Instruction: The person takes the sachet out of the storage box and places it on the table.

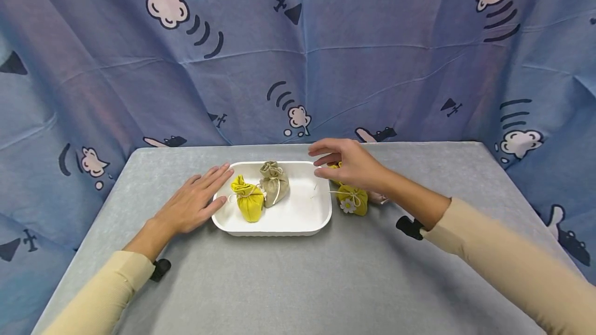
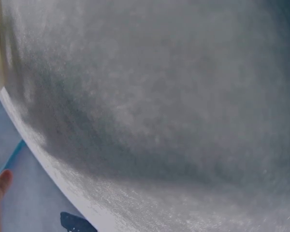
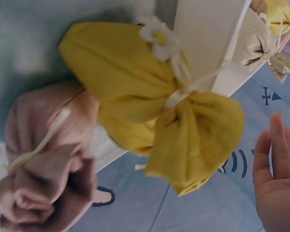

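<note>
A white tray [image 1: 304, 216] stands on the table with a yellow drawstring pouch [image 1: 250, 204] and a beige drawstring pouch [image 1: 276, 187] inside it. My left hand [image 1: 193, 203] rests at the tray's left rim, fingers extended. Above the right rim hovers my right hand [image 1: 354, 163], fingers loosely bent and holding nothing. Below that hand, outside the tray, lies a yellow pouch [image 1: 357, 201] with a white flower. The right wrist view shows this flowered pouch [image 3: 121, 72] large, a second yellow pouch [image 3: 130, 134] partly hidden behind it, and a dusty pink pouch [image 3: 53, 159] beside them.
The grey table [image 1: 288, 283] reaches back to a blue patterned curtain [image 1: 298, 66]. White cord from the flowered pouch stretches toward the tray's right rim. In the left wrist view, mostly shaded tabletop [image 2: 159, 96] shows.
</note>
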Available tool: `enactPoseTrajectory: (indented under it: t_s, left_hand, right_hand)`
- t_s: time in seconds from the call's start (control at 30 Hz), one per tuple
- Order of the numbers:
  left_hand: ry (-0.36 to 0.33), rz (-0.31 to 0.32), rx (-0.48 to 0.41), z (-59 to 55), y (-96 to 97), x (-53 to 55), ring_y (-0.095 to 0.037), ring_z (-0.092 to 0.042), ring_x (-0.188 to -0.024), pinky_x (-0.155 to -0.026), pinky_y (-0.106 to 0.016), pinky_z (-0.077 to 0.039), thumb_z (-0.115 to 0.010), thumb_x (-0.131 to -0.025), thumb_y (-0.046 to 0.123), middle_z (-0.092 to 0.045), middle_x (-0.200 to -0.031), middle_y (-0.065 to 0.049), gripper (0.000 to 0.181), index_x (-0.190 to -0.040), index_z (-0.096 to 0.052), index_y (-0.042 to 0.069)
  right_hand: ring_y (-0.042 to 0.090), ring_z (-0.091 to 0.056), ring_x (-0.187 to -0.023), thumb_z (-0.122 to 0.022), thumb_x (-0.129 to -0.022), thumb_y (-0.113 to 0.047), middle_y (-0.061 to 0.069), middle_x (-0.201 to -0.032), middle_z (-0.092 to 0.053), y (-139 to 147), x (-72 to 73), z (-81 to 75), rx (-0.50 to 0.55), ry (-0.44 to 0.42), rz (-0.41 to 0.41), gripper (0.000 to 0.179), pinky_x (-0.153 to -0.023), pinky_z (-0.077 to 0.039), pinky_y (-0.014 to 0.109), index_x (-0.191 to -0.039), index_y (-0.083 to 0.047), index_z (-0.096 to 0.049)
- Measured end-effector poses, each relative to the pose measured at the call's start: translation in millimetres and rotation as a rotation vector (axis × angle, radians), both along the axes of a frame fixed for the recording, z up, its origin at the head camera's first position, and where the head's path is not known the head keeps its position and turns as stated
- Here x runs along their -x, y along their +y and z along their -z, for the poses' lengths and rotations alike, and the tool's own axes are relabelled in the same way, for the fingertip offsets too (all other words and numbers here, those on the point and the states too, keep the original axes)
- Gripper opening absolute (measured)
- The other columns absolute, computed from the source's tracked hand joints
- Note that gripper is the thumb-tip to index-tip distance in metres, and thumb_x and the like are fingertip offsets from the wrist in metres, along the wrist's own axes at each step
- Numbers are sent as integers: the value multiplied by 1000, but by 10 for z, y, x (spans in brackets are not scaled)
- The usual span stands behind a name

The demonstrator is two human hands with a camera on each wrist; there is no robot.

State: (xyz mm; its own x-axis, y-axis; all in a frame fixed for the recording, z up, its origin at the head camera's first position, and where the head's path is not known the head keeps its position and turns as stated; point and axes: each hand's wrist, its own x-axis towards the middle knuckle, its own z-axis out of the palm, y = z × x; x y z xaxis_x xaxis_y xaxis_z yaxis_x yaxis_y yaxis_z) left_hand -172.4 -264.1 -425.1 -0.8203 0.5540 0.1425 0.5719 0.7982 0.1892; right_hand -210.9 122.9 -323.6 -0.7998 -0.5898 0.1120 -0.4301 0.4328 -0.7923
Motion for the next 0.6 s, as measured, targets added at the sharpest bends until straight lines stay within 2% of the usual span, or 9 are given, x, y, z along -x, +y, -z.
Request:
enactPoseTrajectory:
  t_s: [0.43,0.6]
  left_hand:
    - [2,-4,-5,-2,1,-4,-32,-29,-147,-108,-59,-31,-44,-105,39,-22,-165,-4,63,-160,-24,17]
    - [2,-8,-4,8,-1,-3,-31,-29,-147,-108,-58,-31,-44,-105,40,-21,-165,-2,63,-160,-23,17]
  right_hand:
    - [31,-66,-113,-77,-85,-2,18,-131,-62,-330,27,94,15,-29,-29,52,-94,-52,40,-133,2,-58]
    - [32,-64,-117,-77,-85,-1,19,-133,-60,-440,45,132,20,-49,-36,54,-97,-51,37,-134,3,-57]
